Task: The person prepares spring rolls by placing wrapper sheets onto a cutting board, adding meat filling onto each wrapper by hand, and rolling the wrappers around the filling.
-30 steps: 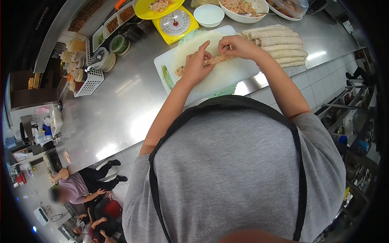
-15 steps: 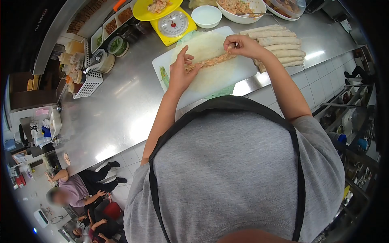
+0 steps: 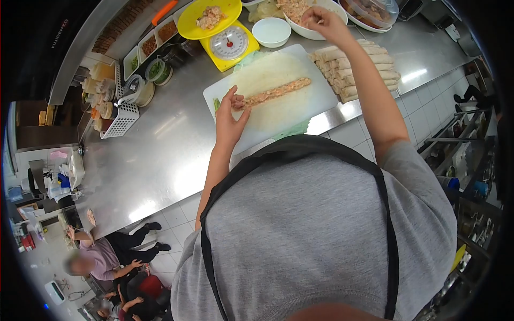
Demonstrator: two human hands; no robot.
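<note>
A long strip of chopped meat filling lies across a pale round wrapper on the white cutting board. My left hand is at the strip's left end, thumb apart from the half-curled fingers, touching the filling there. My right hand hovers over the near rim of the white bowl of filling, with its fingers bent and drawn together. Whether anything is pinched in them is too small to tell. Right of the board lies a stack of pale rolled wrappers.
Behind the board stand a yellow kitchen scale with filling on its yellow pan, and a small white bowl. A white basket of bottles sits left on the steel counter. A co-worker is at lower left.
My right hand has left the strip's right end and moved up and away to the filling bowl. My left hand stays by the left end, its fingers more curled.
</note>
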